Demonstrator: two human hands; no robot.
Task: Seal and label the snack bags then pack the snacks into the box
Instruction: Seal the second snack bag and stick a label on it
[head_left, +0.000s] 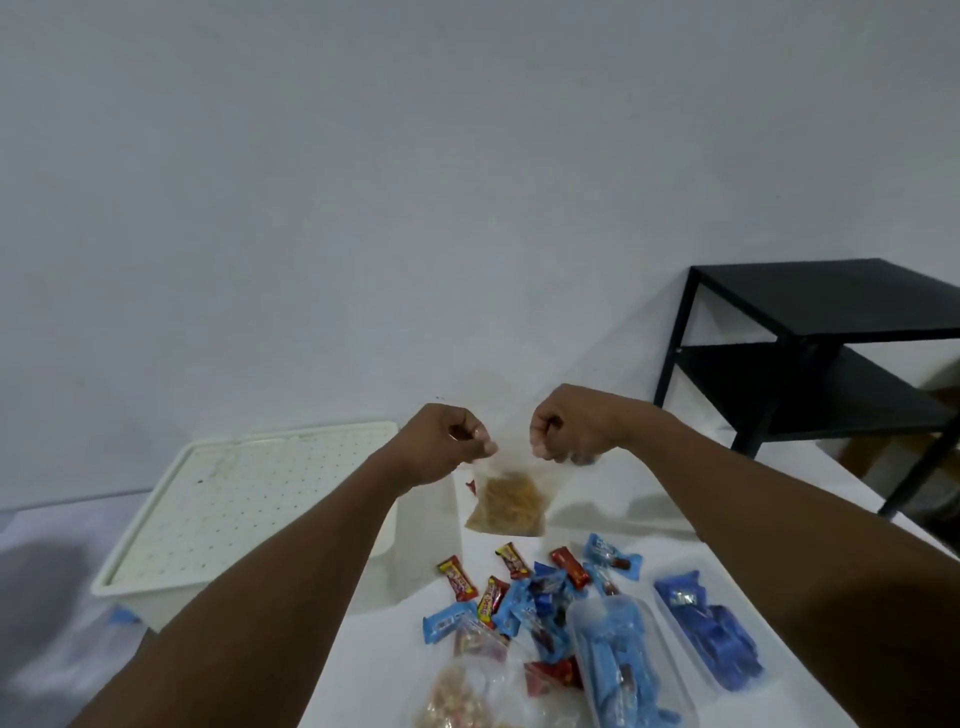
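Note:
A clear snack bag (506, 501) with orange-brown crumbly snack in its bottom hangs in the air above the white table. My left hand (441, 447) pinches its top left edge and my right hand (563, 428) pinches its top right edge. Below it lie several small red, yellow and blue wrapped candies (524, 587). A second clear bag of pale snacks (457, 691) lies at the near edge. The white plastic box (421, 551) stands left of the candies, with its dotted lid (228, 514) resting against it.
Two clear oblong containers of blue-wrapped sweets lie at the right, the nearer container (623, 665) and the farther container (711, 629). A black two-shelf side table (810, 332) stands at the back right beyond the white table (571, 519). The wall behind is plain grey.

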